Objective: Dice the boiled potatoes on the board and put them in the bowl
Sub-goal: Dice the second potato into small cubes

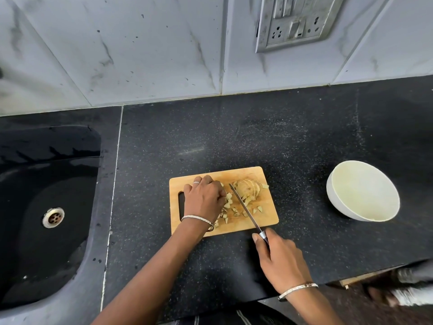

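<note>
On board (pixel 269 218) | left grip (pixel 205 199) hides diced potato (pixel 228 204), closure unclear | right grip (pixel 278 256) wraps knife (pixel 246 209)

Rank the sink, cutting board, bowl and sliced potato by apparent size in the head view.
Largest to smallest:
1. sink
2. cutting board
3. bowl; it looks somewhat smaller than the board
4. sliced potato

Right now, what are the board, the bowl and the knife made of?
The board looks like pale wood, matte, with faint grain. The bowl seems ceramic or maybe plastic: smooth and white, so it is hard to be sure. The knife has a thin, shiny grey blade, likely steel, and the right hand grips a dark handle, perhaps plastic.
</note>
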Tool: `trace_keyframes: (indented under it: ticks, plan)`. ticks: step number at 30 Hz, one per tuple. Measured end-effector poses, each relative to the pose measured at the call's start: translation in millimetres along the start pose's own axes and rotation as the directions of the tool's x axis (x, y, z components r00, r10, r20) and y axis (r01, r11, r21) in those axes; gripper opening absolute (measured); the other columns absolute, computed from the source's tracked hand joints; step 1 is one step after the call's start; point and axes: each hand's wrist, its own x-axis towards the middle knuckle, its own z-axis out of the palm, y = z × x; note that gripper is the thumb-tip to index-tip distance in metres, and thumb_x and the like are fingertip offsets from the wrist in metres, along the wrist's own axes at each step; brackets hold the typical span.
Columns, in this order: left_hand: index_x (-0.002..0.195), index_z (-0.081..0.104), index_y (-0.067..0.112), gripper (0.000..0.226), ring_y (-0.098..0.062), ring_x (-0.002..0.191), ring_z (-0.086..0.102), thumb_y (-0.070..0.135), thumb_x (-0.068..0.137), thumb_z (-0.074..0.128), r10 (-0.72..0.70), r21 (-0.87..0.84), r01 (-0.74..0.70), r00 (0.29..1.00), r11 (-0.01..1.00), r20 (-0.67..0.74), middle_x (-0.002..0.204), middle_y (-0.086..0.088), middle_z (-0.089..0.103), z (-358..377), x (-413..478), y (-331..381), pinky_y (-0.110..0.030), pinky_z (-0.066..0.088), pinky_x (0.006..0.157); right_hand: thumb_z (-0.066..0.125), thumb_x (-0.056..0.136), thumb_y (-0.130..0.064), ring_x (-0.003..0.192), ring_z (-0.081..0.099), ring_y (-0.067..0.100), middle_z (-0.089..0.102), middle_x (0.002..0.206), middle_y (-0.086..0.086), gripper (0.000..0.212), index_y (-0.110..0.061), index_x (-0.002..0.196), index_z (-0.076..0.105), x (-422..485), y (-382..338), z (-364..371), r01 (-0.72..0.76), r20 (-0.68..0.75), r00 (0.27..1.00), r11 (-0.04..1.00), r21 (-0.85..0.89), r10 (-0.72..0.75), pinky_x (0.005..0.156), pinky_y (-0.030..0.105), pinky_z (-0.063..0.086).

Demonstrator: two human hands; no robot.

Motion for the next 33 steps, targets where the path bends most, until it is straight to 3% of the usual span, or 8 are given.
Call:
trace_keyframes:
  ticks: [5, 11, 16, 19, 24, 30, 33]
  plan:
    - [0.094, 0.064, 0.033, 0.008, -0.015, 0.099, 0.050, 0.027, 0.091, 0.061, -0.024, -0.086, 0.014, 0.993, 0.996, -0.119, 0.097, 0.014, 0.064, -5.8, 1.4, -6.6, -0.034, 0.031, 0.078, 0.034, 0.099, -0.051, 0.078, 0.063, 0.029, 0.060, 0.076, -0.003, 0.032, -0.026, 0.080, 0.038, 0.9, 2.0, 2.9, -0.028, 0.012, 1.000, 1.000, -0.009, 0.028, 0.064, 0.041, 0.047]
    - [0.096, 0.069, 0.038, 0.014, -0.014, 0.097, 0.052, 0.027, 0.091, 0.062, -0.014, -0.126, 0.003, 0.996, 0.992, -0.086, 0.097, 0.016, 0.065, -11.0, 1.9, -19.9, -0.032, 0.034, 0.075, 0.033, 0.100, -0.051, 0.086, 0.063, 0.032, 0.063, 0.084, -0.001, 0.029, -0.027, 0.083, 0.035, -1.6, -4.2, 12.2, -0.019, 0.100, 0.995, 1.000, -0.001, 0.019, 0.066, 0.042, 0.045]
    - [0.092, 0.069, 0.040, 0.015, -0.014, 0.092, 0.054, 0.026, 0.088, 0.064, -0.015, -0.193, -0.004, 0.995, 0.981, -0.100, 0.089, 0.018, 0.067, -10.7, -3.2, -18.1, -0.035, 0.040, 0.077, 0.037, 0.100, -0.048, 0.079, 0.060, 0.029, 0.052, 0.072, -0.006, 0.031, -0.028, 0.077, 0.034, 2.6, -5.3, 4.6, 0.010, 0.064, 0.998, 0.998, 0.057, -0.013, 0.066, 0.041, 0.043]
    - [0.099, 0.068, 0.039, 0.014, -0.013, 0.097, 0.051, 0.034, 0.086, 0.066, 0.003, -0.142, -0.012, 0.998, 0.990, -0.070, 0.093, 0.017, 0.064, -10.4, -5.8, -13.1, -0.033, 0.033, 0.077, 0.038, 0.100, -0.047, 0.079, 0.059, 0.028, 0.055, 0.073, -0.005, 0.029, -0.027, 0.079, 0.038, 6.5, -3.5, 1.0, 0.013, 0.035, 0.999, 0.998, 0.067, -0.016, 0.067, 0.041, 0.044]
    - [0.102, 0.068, 0.041, 0.021, -0.015, 0.103, 0.048, 0.049, 0.082, 0.066, 0.050, 0.015, -0.050, 0.998, 0.999, -0.022, 0.103, 0.011, 0.055, -5.5, -4.3, -3.6, -0.034, 0.034, 0.080, 0.041, 0.100, -0.047, 0.070, 0.057, 0.025, 0.052, 0.066, -0.005, 0.034, -0.024, 0.074, 0.040, 9.6, -4.1, -1.8, 0.038, 0.038, 0.998, 0.993, 0.113, -0.043, 0.064, 0.042, 0.039]
    - [0.086, 0.068, 0.034, 0.015, -0.015, 0.097, 0.049, 0.047, 0.080, 0.070, -0.011, -0.036, 0.009, 0.997, 0.999, -0.074, 0.099, 0.011, 0.054, -8.1, -4.2, -3.7, -0.033, 0.033, 0.077, 0.042, 0.099, -0.047, 0.061, 0.053, 0.022, 0.046, 0.058, -0.006, 0.036, -0.027, 0.071, 0.036, 9.8, -7.1, -4.9, 0.076, 0.021, 0.997, 0.992, 0.105, -0.078, 0.057, 0.038, 0.034]
    - [0.086, 0.067, 0.034, 0.012, -0.016, 0.096, 0.049, 0.045, 0.082, 0.069, -0.003, -0.026, 0.000, 0.995, 1.000, -0.102, 0.098, 0.011, 0.054, -12.4, -8.7, -5.4, -0.032, 0.031, 0.075, 0.040, 0.098, -0.051, 0.064, 0.056, 0.026, 0.047, 0.060, -0.005, 0.035, -0.028, 0.073, 0.033, 10.9, -6.7, -5.6, 0.079, 0.023, 0.997, 0.996, 0.034, -0.080, 0.057, 0.039, 0.042]
